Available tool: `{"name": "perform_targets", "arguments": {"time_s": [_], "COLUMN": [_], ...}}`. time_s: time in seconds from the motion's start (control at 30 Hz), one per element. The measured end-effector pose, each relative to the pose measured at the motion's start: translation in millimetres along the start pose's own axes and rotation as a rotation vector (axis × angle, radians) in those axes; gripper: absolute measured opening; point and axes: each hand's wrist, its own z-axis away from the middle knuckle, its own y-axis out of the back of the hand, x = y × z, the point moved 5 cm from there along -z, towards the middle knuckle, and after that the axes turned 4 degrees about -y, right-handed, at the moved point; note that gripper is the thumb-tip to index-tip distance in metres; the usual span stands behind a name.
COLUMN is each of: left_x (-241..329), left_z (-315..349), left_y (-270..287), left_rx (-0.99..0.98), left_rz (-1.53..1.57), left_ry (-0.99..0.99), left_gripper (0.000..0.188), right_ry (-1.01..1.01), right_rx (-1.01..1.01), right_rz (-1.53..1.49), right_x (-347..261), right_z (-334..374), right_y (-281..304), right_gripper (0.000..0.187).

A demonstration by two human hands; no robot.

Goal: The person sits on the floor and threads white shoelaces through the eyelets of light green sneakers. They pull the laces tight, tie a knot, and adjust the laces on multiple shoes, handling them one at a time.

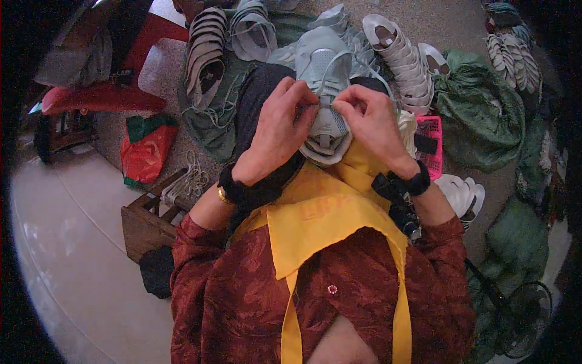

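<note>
A pale grey-blue shoe upper lies on my lap, its rounded heel end toward me. A matching shoelace loops up over it and trails down its right side. From the left, my left hand is closed in a pinch on the lace by the eyelet row. Opposite it, my right hand pinches at the lace beside the other row, its other fingers curled. The fingertips partly hide what is between them.
Nested shoe uppers stand at the far left, and a white stack at the far right. Beside my right arm are a pink basket and a green sack. A wooden stool with loose laces and a red bag sit left.
</note>
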Motion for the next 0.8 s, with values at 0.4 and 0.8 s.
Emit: {"name": "perform_targets", "arguments": {"time_s": [0.4,0.8], "left_x": [-9,1], "left_z": [-7,-2], "left_y": [-5,8], "left_rx": [-0.041,-0.064], "left_rz": [-0.002,0.013], "left_ry": [-0.03,-0.02], "left_gripper": [0.01,0.012], "right_ry": [0.055,0.17], "right_rx": [-0.137,-0.104], "right_rz": [0.117,0.185], "right_x": [-16,-27], "right_z": [-13,-11], "right_y": [6,7], "right_gripper": [0.021,0.019]}}
